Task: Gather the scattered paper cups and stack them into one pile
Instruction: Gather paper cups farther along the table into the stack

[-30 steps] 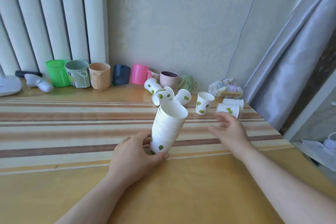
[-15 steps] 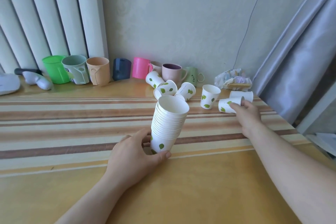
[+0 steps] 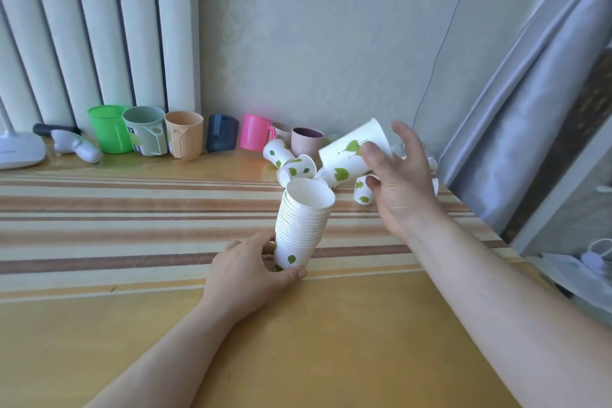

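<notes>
A striped wooden table (image 3: 99, 209) holds a leaning stack of paper cups (image 3: 303, 222). The left hand (image 3: 251, 278) grips its base, apparently to steady it. Just above, the right hand (image 3: 402, 189) pinches a tilted leaf-print cup (image 3: 351, 154), bottom aimed toward the stack's mouth. Loose cups (image 3: 291, 164) lie behind.

Matt white paper cups (image 3: 303, 225) stand on a glossy, smooth wood-look table (image 3: 298, 341) beside shiny plastic mugs (image 3: 183, 134).

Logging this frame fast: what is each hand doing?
Left hand: grips the base of the cup stack.
Right hand: holds a single paper cup.
</notes>
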`<action>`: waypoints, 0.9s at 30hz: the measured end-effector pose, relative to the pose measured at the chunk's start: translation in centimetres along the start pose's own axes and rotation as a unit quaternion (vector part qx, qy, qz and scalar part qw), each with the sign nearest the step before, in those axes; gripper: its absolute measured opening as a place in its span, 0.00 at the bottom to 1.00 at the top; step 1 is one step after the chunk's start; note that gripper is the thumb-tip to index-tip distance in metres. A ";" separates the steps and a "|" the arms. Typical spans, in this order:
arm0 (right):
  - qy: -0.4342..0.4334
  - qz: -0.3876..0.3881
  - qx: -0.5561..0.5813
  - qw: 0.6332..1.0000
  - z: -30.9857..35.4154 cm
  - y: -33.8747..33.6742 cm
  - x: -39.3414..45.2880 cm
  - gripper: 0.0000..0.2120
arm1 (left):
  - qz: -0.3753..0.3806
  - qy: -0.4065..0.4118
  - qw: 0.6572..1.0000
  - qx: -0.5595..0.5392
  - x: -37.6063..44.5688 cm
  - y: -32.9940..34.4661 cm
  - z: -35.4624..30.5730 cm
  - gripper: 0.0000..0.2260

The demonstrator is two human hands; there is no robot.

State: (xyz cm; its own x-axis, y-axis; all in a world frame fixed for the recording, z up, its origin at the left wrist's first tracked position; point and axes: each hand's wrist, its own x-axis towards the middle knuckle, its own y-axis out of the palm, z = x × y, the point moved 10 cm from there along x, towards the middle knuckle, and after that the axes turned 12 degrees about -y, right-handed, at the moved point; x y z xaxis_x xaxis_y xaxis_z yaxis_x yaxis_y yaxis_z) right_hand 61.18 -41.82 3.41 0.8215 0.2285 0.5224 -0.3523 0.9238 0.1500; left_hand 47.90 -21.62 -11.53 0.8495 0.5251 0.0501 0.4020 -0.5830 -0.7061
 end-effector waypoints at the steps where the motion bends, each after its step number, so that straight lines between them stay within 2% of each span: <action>1: -0.013 0.031 -0.020 0.999 1.0 1.5 -0.3 0.47 | -0.002 0.000 1.000 0.003 0.0 0.0 0.0 0.28; 4: -0.046 0.106 -0.103 0.988 2.5 4.8 -1.6 0.48 | -0.007 0.006 1.000 0.013 0.0 0.0 -0.1 0.29; 8: -0.059 0.172 -0.233 0.955 1.9 6.8 -3.2 0.47 | -0.009 0.006 1.000 0.011 -0.2 -0.1 -0.1 0.29; 11: -0.052 0.205 -0.245 0.946 0.3 7.2 -4.1 0.47 | -0.016 0.005 1.000 0.018 -0.2 -0.1 -0.1 0.29; 13: -0.050 0.209 -0.234 0.948 -0.5 6.6 -4.2 0.44 | -0.014 0.003 1.000 0.015 -0.2 -0.1 -0.1 0.29; 15: -0.035 0.183 -0.187 0.965 -1.3 5.0 -3.8 0.37 | -0.007 0.002 1.000 0.013 -0.3 0.0 0.0 0.29; 17: -0.004 0.116 -0.159 0.980 -3.0 1.7 -2.7 0.28 | -0.001 0.002 1.000 0.014 -0.4 0.0 0.1 0.28; 20: 0.056 0.018 -0.232 0.971 -7.0 -4.5 -1.1 0.18 | -0.003 0.005 1.000 0.018 -0.3 0.0 -0.2 0.28; 23: 0.096 -0.012 -0.342 0.935 -10.7 -9.5 0.8 0.25 | -0.006 0.005 1.000 0.019 -0.8 0.0 -0.2 0.29; 25: 0.104 -0.010 -0.414 0.904 -12.3 -11.1 1.9 0.37 | -0.014 0.009 0.999 0.029 -1.4 -0.4 -0.2 0.29; 27: 0.140 -0.009 -0.478 0.867 -16.5 -12.8 4.6 0.51 | -0.013 0.002 0.999 0.030 0.5 0.7 0.0 0.29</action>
State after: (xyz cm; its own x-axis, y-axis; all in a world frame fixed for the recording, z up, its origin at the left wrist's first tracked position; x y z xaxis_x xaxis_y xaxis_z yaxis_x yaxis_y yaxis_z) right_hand 76.88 -47.54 -9.93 0.9470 0.1535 0.2821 0.0836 0.7303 -0.6780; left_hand 48.63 -21.77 -12.04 0.8403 0.5373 0.0724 0.4032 -0.5301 -0.7459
